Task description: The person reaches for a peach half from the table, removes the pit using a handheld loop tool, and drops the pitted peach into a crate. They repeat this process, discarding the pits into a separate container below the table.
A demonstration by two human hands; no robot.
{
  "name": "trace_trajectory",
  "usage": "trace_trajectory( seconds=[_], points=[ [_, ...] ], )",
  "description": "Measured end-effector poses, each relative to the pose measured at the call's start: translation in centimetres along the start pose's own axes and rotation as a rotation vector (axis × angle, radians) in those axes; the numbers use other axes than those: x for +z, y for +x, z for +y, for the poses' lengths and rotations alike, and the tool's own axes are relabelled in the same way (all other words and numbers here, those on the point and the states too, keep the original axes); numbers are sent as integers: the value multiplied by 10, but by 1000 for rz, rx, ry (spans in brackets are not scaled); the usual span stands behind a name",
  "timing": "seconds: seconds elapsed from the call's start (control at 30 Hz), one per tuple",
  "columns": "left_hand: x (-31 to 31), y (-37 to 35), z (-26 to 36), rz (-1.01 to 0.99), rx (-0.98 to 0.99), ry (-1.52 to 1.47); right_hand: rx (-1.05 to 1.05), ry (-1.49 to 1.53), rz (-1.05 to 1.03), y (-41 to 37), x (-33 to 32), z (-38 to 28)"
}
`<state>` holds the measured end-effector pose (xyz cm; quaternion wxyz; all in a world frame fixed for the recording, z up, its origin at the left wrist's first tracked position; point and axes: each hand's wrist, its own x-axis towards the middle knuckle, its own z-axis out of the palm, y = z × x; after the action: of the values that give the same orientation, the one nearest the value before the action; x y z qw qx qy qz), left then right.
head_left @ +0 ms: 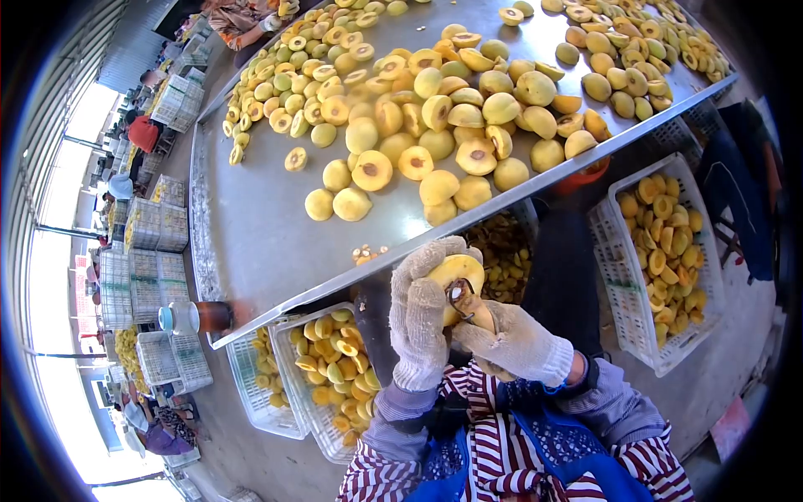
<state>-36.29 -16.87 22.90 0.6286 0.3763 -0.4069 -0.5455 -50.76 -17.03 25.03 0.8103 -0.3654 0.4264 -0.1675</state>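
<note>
My left hand [421, 314], in a pale knitted glove, is wrapped round a halved yellow fruit [458, 274] just in front of the table's edge. My right hand [510, 335], gloved too, is closed on a small tool [475, 311] whose curved metal end sits at the fruit's dark centre, where a whitish pit shows. Most of the tool's handle is hidden by the fingers. Beyond my hands, many halved fruits [371, 171] lie in a pile on the metal table [251, 251]. A few small pits [365, 253] rest near its front edge.
Below the table stand white crates of fruit halves, one at the right [615, 280] and others at the left [322, 422]. A lidded jar [186, 318] is beside the table's left corner. Stacked crates [142, 276] and several people are farther left; another person [242, 21] is at the far side.
</note>
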Motion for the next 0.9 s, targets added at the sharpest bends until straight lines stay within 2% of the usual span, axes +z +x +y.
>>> trace_trajectory(
  seconds=[0.03,0.13,0.2,0.23,0.33,0.37,0.4,0.47,0.57,0.67,0.73,0.8,0.83,0.9],
  points=[
    [-2,0,-1,-20,60,87,-26,187,-97,-3,-3,0],
    [2,1,3,-74,177,250,-82,109,-42,3,-5,13],
    [0,1,6,-120,235,445,-177,120,-104,0,-13,14],
    [0,-1,-5,-113,422,492,-222,126,-136,-1,-17,14],
    [-3,4,2,-205,467,705,-28,204,-152,-8,-21,8],
    [3,5,2,-179,333,534,-80,165,-137,-4,-22,13],
    [13,5,19,-104,-28,306,-129,129,-122,2,-20,22],
    [8,12,26,-83,-255,277,-137,137,-132,2,-18,20],
    [3,11,10,-151,315,686,-43,215,-214,-4,-21,7],
    [11,4,6,-96,175,410,-13,417,-343,-8,-27,8],
    [9,11,18,-137,-201,27,7,286,-317,-9,-29,8],
    [27,14,28,-11,-324,-132,30,166,-249,-12,-23,1],
    [25,14,28,-26,-329,-82,-100,197,-188,-11,-17,5],
    [20,14,27,-53,-338,19,-31,139,-74,-11,-10,1]
  ],
)
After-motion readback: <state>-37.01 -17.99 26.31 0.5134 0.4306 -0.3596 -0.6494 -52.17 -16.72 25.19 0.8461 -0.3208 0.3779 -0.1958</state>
